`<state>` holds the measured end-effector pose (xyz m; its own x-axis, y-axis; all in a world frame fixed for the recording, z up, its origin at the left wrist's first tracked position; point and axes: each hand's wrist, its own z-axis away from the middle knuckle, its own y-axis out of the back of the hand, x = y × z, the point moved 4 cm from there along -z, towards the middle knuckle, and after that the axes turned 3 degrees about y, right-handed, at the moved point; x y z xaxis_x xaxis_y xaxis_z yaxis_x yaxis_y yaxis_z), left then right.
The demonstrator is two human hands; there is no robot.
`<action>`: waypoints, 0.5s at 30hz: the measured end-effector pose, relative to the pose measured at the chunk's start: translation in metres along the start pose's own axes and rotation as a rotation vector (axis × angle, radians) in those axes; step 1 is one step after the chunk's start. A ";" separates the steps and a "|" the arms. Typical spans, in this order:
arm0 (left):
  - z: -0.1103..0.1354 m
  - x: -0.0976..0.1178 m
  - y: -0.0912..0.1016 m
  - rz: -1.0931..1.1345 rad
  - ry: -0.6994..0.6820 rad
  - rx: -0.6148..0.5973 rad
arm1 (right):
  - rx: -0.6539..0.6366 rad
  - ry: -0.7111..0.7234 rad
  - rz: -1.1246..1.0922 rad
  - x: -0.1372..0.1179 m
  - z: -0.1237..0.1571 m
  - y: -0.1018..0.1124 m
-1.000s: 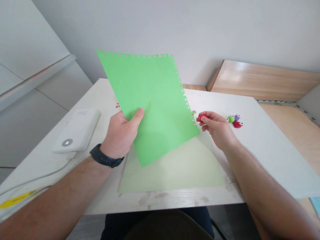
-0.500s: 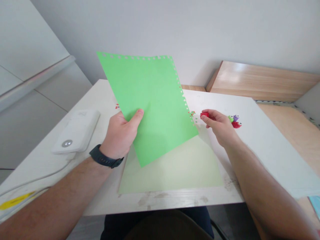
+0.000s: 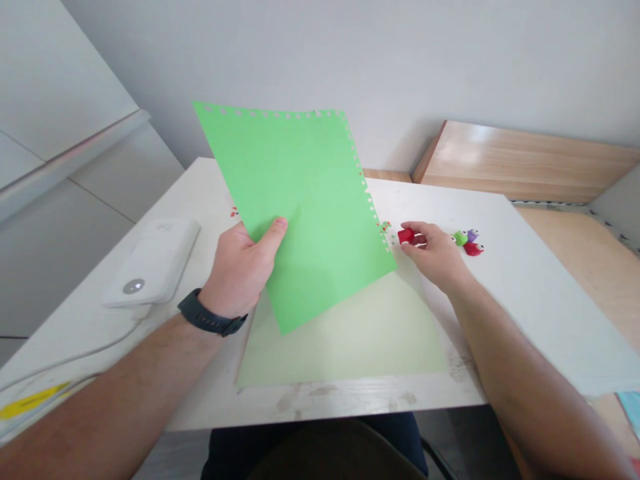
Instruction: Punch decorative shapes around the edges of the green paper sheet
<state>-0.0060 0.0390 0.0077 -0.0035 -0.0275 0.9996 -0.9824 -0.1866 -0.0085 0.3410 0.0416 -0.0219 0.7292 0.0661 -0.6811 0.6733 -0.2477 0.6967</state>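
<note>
My left hand is closed on the lower left part of a bright green paper sheet, holding it tilted up above the table. Small holes are punched along the sheet's top and right edges. My right hand rests on the white table just right of the sheet, its fingers pinched on a small red punch. Tiny red and green paper bits lie between the sheet's edge and the punch.
A pale green sheet lies flat on the table under the raised one. Green, purple and red small punches sit behind my right hand. A white device with a cable lies at the left. A wooden bench stands at the back right.
My right hand has lowered onto the table with the red punch, which now points left toward the sheet's edge. The left hand and green sheet have barely moved.
</note>
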 end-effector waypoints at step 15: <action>0.000 0.000 -0.001 0.019 -0.026 0.013 | 0.037 -0.006 0.219 -0.015 0.002 0.006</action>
<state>-0.0052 0.0388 0.0082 -0.0167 -0.0565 0.9983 -0.9797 -0.1987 -0.0276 0.3340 0.0368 -0.0076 0.8569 0.0006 -0.5155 0.4934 -0.2907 0.8198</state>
